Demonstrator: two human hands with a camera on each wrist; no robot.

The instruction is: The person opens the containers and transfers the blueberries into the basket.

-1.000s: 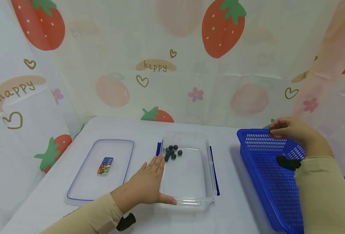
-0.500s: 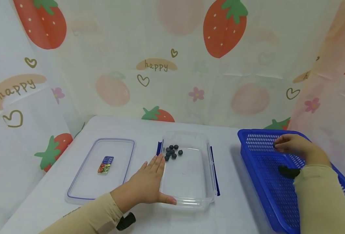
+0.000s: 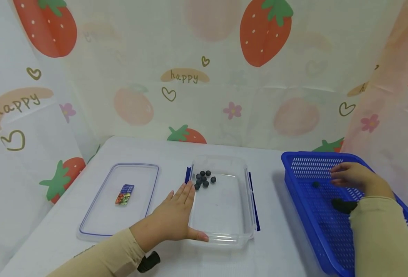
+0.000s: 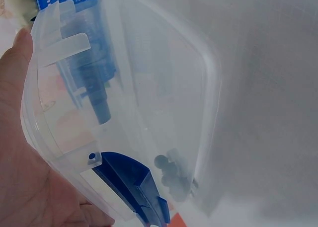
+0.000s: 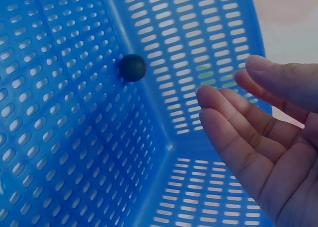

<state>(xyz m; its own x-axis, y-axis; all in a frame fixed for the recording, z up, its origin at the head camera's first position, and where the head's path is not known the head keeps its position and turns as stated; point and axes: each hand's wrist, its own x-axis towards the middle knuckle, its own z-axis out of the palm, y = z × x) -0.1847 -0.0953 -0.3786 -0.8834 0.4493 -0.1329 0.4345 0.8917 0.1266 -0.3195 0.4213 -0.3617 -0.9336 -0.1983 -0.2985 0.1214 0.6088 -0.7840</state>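
Observation:
My left hand [image 3: 174,217] rests with straight fingers on the left side of a clear plastic food container [image 3: 221,215], its thumb at the near corner. Several dark blueberries [image 3: 203,180] lie in a cluster at the far left of the container. On the right, my right hand [image 3: 360,179] hovers inside a blue slotted basket [image 3: 332,234]. In the right wrist view its fingers [image 5: 226,135] are loosely bent, with nothing between them. A single dark, round blueberry [image 5: 132,68] sits apart from them on the basket floor, near the end wall.
A clear lid [image 3: 100,219] with a blue seal lies left of the container, with a small printed label [image 3: 124,194] on it. Blue side latches [image 3: 254,202] hang along the container. A strawberry-print sheet [image 3: 231,88] hangs behind the white table [image 3: 270,254].
My right hand has lowered from the basket's far rim into the basket and let go of a blueberry, which now lies on the basket floor. The left hand stays in place.

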